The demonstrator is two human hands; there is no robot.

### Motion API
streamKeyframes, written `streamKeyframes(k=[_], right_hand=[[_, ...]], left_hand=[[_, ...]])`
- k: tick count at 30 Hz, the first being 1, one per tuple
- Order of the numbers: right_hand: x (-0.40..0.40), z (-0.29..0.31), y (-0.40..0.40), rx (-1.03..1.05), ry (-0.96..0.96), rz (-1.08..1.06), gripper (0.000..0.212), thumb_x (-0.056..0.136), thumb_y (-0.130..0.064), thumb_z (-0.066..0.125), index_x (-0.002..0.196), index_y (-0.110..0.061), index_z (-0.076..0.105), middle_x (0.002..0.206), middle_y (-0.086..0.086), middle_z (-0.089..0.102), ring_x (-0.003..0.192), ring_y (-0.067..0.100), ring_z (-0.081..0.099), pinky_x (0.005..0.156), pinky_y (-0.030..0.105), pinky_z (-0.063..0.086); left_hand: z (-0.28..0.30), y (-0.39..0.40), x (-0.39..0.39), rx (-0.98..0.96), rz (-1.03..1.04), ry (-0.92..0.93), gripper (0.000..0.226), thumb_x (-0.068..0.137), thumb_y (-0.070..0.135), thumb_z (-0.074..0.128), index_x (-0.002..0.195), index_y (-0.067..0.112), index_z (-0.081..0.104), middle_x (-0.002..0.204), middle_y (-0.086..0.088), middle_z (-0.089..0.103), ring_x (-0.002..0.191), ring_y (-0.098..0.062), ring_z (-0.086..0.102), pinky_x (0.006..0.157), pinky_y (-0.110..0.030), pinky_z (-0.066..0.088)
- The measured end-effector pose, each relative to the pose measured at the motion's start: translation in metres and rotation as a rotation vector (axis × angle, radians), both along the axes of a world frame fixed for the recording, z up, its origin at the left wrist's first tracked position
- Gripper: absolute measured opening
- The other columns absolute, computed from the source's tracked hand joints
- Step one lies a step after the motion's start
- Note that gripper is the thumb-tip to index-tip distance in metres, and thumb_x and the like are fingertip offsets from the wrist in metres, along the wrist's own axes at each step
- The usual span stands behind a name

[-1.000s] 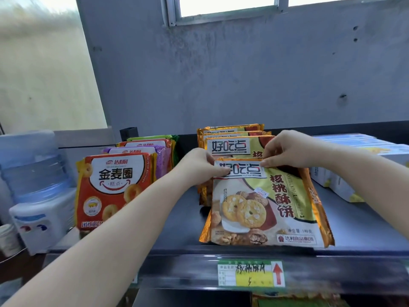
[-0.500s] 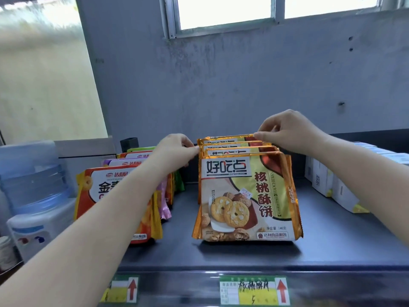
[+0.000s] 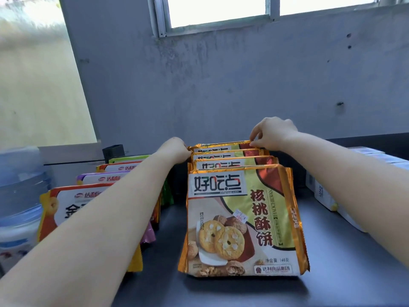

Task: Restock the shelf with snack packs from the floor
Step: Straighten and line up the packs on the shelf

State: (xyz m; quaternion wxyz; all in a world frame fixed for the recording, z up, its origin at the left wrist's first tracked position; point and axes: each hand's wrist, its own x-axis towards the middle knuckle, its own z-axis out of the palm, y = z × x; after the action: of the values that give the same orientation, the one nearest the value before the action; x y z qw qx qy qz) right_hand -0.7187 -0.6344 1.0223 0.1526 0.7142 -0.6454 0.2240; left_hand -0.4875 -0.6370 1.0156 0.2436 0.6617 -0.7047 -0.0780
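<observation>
A row of several gold-and-green walnut cookie packs stands upright on the dark grey shelf (image 3: 345,251), the front pack (image 3: 241,220) facing me. My left hand (image 3: 174,149) pinches the top left corner of the rearmost cookie pack (image 3: 221,146). My right hand (image 3: 273,134) pinches that same pack's top right corner. Both arms reach over the shelf from the near side. The floor and any packs on it are out of view.
To the left stands a second row of orange, purple and green snack packs (image 3: 57,209), partly behind my left arm. White boxes (image 3: 325,196) lie at the right. A water dispenser bottle (image 3: 20,189) sits far left. A grey wall and window rise behind.
The front cookie pack went from leaning forward to standing upright. Both hands moved back from it to the top corners of the rearmost pack. The view came closer to the shelf.
</observation>
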Motion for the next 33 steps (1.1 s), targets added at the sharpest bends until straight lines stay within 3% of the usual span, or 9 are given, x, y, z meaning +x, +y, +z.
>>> streamKeyframes(k=[2, 4, 7, 9, 15, 20, 25, 29, 33], right_hand=[[0.001, -0.003, -0.009, 0.003, -0.012, -0.003, 0.022, 0.086, -0.038, 0.061, 0.103, -0.025, 0.068, 0.111, -0.002, 0.065, 0.106, 0.021, 0.058, 0.089, 0.039, 0.041], [0.001, -0.006, -0.015, -0.028, 0.008, 0.004, 0.019, 0.086, -0.035, 0.062, 0.099, -0.024, 0.069, 0.11, -0.002, 0.065, 0.105, 0.021, 0.058, 0.089, 0.037, 0.04], [-0.002, -0.008, -0.018, -0.071, 0.045, 0.01, 0.015, 0.086, -0.032, 0.063, 0.096, -0.023, 0.07, 0.109, -0.003, 0.066, 0.105, 0.021, 0.058, 0.091, 0.037, 0.035], [-0.009, -0.008, -0.017, -0.083, 0.029, -0.006, 0.014, 0.086, -0.031, 0.063, 0.095, -0.023, 0.071, 0.109, -0.003, 0.067, 0.106, 0.022, 0.058, 0.092, 0.037, 0.034], [-0.016, -0.01, -0.013, -0.03, -0.102, 0.011, 0.019, 0.086, -0.034, 0.061, 0.097, -0.022, 0.071, 0.107, -0.002, 0.068, 0.106, 0.021, 0.058, 0.093, 0.039, 0.036], [-0.01, -0.001, 0.017, -0.051, -0.235, 0.162, 0.026, 0.085, -0.038, 0.059, 0.1, -0.02, 0.069, 0.097, -0.002, 0.065, 0.102, 0.022, 0.06, 0.093, 0.042, 0.047], [0.0, -0.009, 0.1, -0.113, -0.262, 0.343, 0.034, 0.076, -0.052, 0.063, 0.087, -0.02, 0.067, 0.069, -0.008, 0.056, 0.064, 0.006, 0.051, 0.063, 0.028, 0.04], [0.002, -0.037, 0.168, -0.049, -0.099, 0.206, 0.063, 0.055, -0.071, 0.055, 0.095, -0.022, 0.055, 0.067, -0.01, 0.052, 0.068, 0.017, 0.052, 0.066, 0.03, 0.036], [0.009, -0.078, 0.211, 0.066, 0.043, 0.06, 0.075, 0.058, -0.068, 0.066, 0.112, -0.026, 0.035, 0.078, -0.014, 0.05, 0.074, 0.02, 0.051, 0.069, 0.029, 0.034]], left_hand=[[-0.005, -0.007, -0.003, 0.012, 0.013, 0.079, 0.014, 0.092, 0.017, 0.048, 0.081, 0.015, 0.055, 0.086, -0.006, 0.059, 0.078, -0.02, 0.056, 0.061, -0.028, 0.047], [-0.006, -0.01, -0.005, 0.002, 0.018, 0.189, 0.023, 0.092, 0.012, 0.049, 0.069, 0.016, 0.054, 0.096, -0.012, 0.066, 0.089, -0.027, 0.065, 0.078, -0.035, 0.056], [-0.007, -0.009, -0.007, -0.001, -0.008, 0.311, 0.017, 0.091, 0.012, 0.054, 0.098, 0.006, 0.069, 0.107, -0.016, 0.068, 0.099, -0.03, 0.067, 0.087, -0.042, 0.056], [-0.007, -0.009, -0.009, 0.01, -0.032, 0.352, 0.028, 0.091, 0.014, 0.055, 0.116, 0.004, 0.064, 0.11, -0.014, 0.067, 0.099, -0.026, 0.066, 0.086, -0.04, 0.057], [-0.002, 0.001, -0.003, 0.093, -0.029, 0.476, 0.033, 0.094, 0.018, 0.051, 0.123, 0.001, 0.055, 0.094, -0.013, 0.067, 0.077, -0.023, 0.067, 0.067, -0.034, 0.058], [0.001, 0.034, -0.002, 0.07, -0.035, 0.396, 0.038, 0.096, 0.028, 0.047, 0.123, 0.003, 0.052, 0.097, -0.01, 0.064, 0.073, -0.02, 0.065, 0.061, -0.032, 0.056], [-0.011, 0.091, 0.005, 0.15, -0.052, 0.374, 0.047, 0.093, 0.043, 0.045, 0.12, 0.005, 0.052, 0.1, -0.011, 0.065, 0.073, -0.022, 0.065, 0.061, -0.036, 0.056], [-0.031, 0.139, 0.017, 0.206, -0.15, 0.318, 0.051, 0.085, 0.042, 0.059, 0.124, 0.01, 0.052, 0.103, -0.007, 0.065, 0.078, -0.017, 0.068, 0.063, -0.034, 0.058], [-0.065, 0.163, 0.029, 0.186, -0.206, 0.191, 0.059, 0.071, 0.023, 0.078, 0.123, 0.011, 0.053, 0.106, -0.006, 0.07, 0.078, -0.014, 0.068, 0.054, -0.025, 0.057]])
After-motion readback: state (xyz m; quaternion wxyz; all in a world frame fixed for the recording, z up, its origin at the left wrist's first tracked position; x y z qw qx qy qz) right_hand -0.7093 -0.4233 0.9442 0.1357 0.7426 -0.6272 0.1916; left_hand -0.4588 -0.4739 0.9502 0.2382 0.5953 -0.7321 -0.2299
